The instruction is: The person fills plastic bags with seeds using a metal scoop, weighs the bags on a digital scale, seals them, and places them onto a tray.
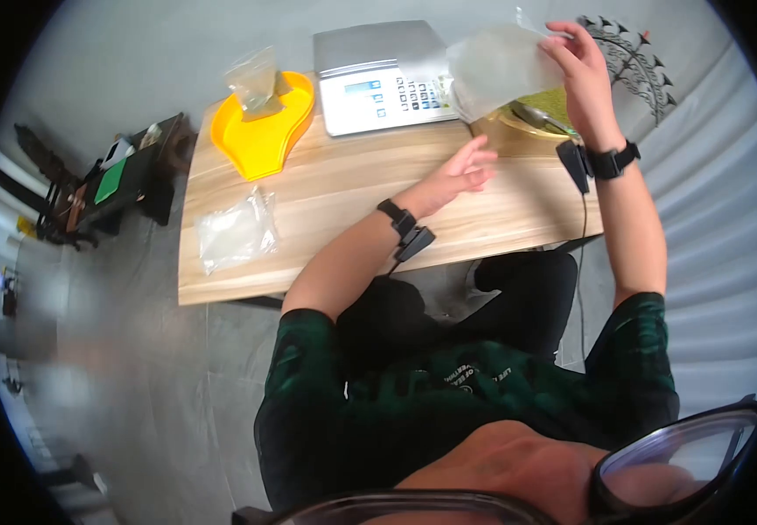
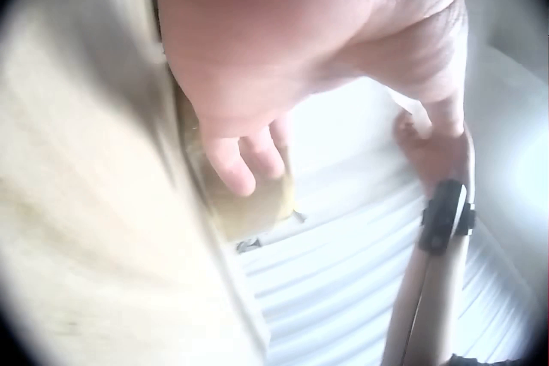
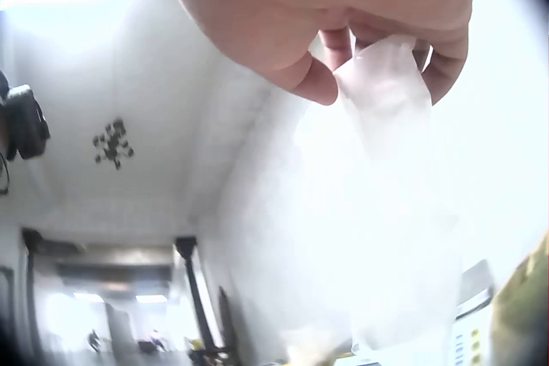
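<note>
Hanging from the right hand (image 1: 581, 66), a clear plastic bag (image 1: 496, 70) droops left of and below the pinching fingertips in the head view, lifted above the far side of the wooden table (image 1: 352, 210). It partly covers the digital scale (image 1: 378, 83) and the golden bowl (image 1: 531, 118) of green grains behind it. The left hand (image 1: 461, 171) hovers lower over the table with fingers loosely spread, gripping nothing and well short of the bag. Further left lie a yellow scoop tray (image 1: 265, 131) with a small filled bag (image 1: 258, 83) on it and a stack of flat clear bags (image 1: 237, 232).

The left wrist view shows the left hand's palm (image 2: 283, 48) with relaxed fingers, the table edge beneath, and the right forearm beyond.

The right wrist view shows the thumb and fingers (image 3: 317, 78) pinched together on the bag's top edge (image 3: 386, 61), the bag hanging straight down below the grip.
</note>
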A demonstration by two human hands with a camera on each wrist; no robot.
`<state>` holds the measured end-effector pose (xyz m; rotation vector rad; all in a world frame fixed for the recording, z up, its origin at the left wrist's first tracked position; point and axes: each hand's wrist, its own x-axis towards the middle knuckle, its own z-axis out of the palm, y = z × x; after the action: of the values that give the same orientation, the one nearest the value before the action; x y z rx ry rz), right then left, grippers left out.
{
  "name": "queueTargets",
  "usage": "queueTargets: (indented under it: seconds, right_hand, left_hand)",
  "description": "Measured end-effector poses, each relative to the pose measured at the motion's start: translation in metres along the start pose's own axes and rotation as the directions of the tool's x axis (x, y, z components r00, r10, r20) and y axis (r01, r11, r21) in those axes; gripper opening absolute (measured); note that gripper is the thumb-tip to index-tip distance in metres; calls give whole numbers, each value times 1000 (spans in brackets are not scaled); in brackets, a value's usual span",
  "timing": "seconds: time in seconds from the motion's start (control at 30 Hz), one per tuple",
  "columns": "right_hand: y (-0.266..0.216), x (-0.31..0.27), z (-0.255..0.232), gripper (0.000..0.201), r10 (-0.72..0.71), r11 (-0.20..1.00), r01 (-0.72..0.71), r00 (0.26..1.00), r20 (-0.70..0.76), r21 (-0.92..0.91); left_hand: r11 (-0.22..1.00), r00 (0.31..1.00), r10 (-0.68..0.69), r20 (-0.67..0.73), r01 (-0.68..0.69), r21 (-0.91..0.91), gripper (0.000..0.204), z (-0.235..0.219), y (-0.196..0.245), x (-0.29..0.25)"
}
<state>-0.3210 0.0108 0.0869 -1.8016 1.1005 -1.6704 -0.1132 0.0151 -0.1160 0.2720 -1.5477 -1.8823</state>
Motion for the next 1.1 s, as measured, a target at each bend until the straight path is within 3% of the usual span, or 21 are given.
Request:
queueTargets:
  seconds: [0.03,0.1,0.17,0.2,0.23,0.3,0.4,0.43,0.5,0.57,0.6,0.63,0.67,0.73,0.77,0.83,0.87,0.93,0.97,1.03,1.1]
  right_hand:
    - [2,-13,10,38,4,1000,-5,1000,16,29]
    - [13,-35,33,32,265,891,-203,959,-102,406]
    - [35,-58,54,28,424,792,-344,904,-49,504]
    - [24,-70,75,25,457,714,-367,889,-1,597]
    - [32,-76,83,25,458,692,-376,888,28,615]
    - [45,-90,106,24,476,534,-603,793,380,593]
    - [54,-97,139,19,484,465,-750,660,575,471]
    - [64,-96,149,18,484,473,-800,585,651,368]
    - [96,-90,163,17,412,448,-819,544,730,358]
    - [124,-84,173,16,362,252,-897,435,824,363]
    - [134,-83,174,18,350,128,-911,412,841,393]
    - [144,-81,172,18,330,123,-913,408,851,389]
    - [151,-81,169,18,324,91,-913,406,855,399]
    - [152,-84,162,19,330,88,-904,423,844,419]
    - [154,-85,160,19,327,72,-907,414,850,414]
    - [160,-90,155,19,301,48,-903,421,856,427]
    - [163,-91,156,20,289,36,-900,425,858,434]
    - [165,-92,158,19,290,40,-900,427,857,434]
    - [166,-92,158,18,288,49,-900,428,857,433]
    - [168,-92,158,18,289,33,-902,421,860,431]
    - [168,-91,158,19,294,15,-903,414,862,429]
  left_hand:
    - [992,994,104,-35,-106,-64,79,4,1,-1]
    - [979,979,150,-135,-166,-119,83,7,16,-4]
    - [878,841,322,-435,-437,-194,79,14,37,-16]
    - [859,741,373,-558,-503,-94,66,33,58,-30]
    - [865,726,377,-575,-499,-63,66,33,64,-44]
    - [783,643,372,-669,-605,-146,55,27,78,-76]
    - [831,430,378,-820,-548,96,52,16,116,-141]
    - [850,357,414,-838,-480,216,53,11,133,-165]
    - [830,230,541,-809,-300,470,56,-3,166,-210]
    - [744,223,666,-712,-124,657,51,-9,200,-246]
    - [658,214,727,-652,55,751,50,-8,215,-260]
    - [543,219,779,-588,233,806,49,-6,227,-268]
    - [533,210,785,-582,249,809,49,-8,230,-274]
    - [233,389,807,-444,481,845,50,-17,227,-285]
    - [12,511,748,-424,628,778,52,-18,225,-287]
    - [-187,616,584,-528,735,652,61,-40,199,-293]
    - [-187,619,578,-532,735,652,61,-43,185,-289]
    - [-303,606,269,-749,791,531,72,-47,163,-281]
    - [-304,609,267,-747,788,535,72,-52,155,-283]
    - [-184,565,39,-824,815,550,84,-64,143,-286]
    - [-175,579,16,-815,805,568,85,-72,143,-286]
